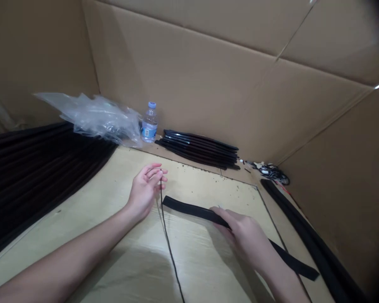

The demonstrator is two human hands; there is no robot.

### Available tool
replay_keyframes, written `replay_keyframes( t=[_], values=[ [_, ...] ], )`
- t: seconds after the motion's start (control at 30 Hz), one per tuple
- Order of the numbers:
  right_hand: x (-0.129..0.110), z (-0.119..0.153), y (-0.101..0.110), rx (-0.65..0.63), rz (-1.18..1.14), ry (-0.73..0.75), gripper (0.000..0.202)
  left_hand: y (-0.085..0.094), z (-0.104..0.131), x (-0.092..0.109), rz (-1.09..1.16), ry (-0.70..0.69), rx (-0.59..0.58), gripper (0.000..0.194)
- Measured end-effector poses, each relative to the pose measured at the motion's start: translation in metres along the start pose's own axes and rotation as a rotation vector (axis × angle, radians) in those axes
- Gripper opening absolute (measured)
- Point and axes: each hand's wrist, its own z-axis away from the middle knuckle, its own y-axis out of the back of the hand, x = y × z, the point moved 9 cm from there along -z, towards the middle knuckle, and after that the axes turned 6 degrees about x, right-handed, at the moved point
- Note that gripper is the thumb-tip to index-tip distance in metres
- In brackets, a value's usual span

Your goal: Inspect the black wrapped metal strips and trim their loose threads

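Near the middle, my left hand pinches the upper end of a thin black cord between thumb and fingers. The cord runs down from there to the bottom edge of the view. To the right, my right hand is closed round a flat black strip. One end of the strip points left toward the cord, and its other end comes out beneath my right forearm. The palm side of my right hand is hidden.
Long black strips cover the left side of the pale board. Behind stand clear plastic bags, a water bottle and a black strip bundle. Tangled cords and a long black piece lie right. Cardboard walls surround the board.
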Motion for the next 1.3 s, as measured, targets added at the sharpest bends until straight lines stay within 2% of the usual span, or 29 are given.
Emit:
replay_keyframes(
  t=[0.03,0.1,0.17,0.23,0.27,0.33,0.43,0.5,0.63,0.7,0.87,1.13,1.3],
  values=[
    [-0.001,0.002,-0.001,0.013,-0.018,0.002,0.031,-0.008,0.011,0.0,-0.053,-0.017,-0.048,0.027],
    [-0.005,0.005,-0.001,0.035,-0.048,0.001,0.032,-0.034,0.038,0.007,-0.39,-0.231,-0.264,0.017],
    [-0.01,0.005,-0.003,0.038,-0.064,-0.01,0.031,-0.062,0.077,0.009,-0.678,-0.525,-0.579,0.02],
    [-0.013,0.005,-0.007,0.021,-0.079,-0.023,0.028,-0.073,0.108,0.003,-0.782,-0.703,-0.799,0.032],
    [-0.014,0.005,-0.008,0.009,-0.089,-0.028,0.026,-0.074,0.116,-0.003,-0.832,-0.722,-0.86,0.036],
    [-0.016,0.004,-0.01,-0.009,-0.116,-0.041,0.023,-0.071,0.116,-0.016,-0.945,-0.641,-0.866,0.034],
    [-0.015,0.005,-0.011,-0.014,-0.15,-0.065,0.021,-0.064,0.103,-0.024,-1.043,-0.512,-0.725,0.019],
    [-0.015,0.006,-0.012,-0.028,-0.164,-0.081,0.021,-0.065,0.103,-0.023,-1.032,-0.55,-0.692,0.017],
    [-0.019,0.008,-0.015,-0.067,-0.214,-0.09,0.02,-0.069,0.114,-0.017,-0.976,-0.774,-0.744,0.021],
    [-0.023,0.009,-0.014,-0.077,-0.256,-0.08,0.021,-0.068,0.118,-0.015,-0.96,-0.842,-0.751,0.02],
    [-0.025,0.008,-0.011,-0.066,-0.309,-0.078,0.024,-0.067,0.122,-0.014,-0.936,-0.854,-0.754,0.021],
    [-0.02,0.009,-0.01,-0.013,-0.259,-0.121,0.022,-0.066,0.128,-0.015,-0.897,-0.855,-0.818,0.028],
    [-0.016,0.009,-0.011,-0.043,-0.232,-0.161,0.021,-0.067,0.127,-0.018,-0.944,-0.886,-0.815,0.028]
  ],
)
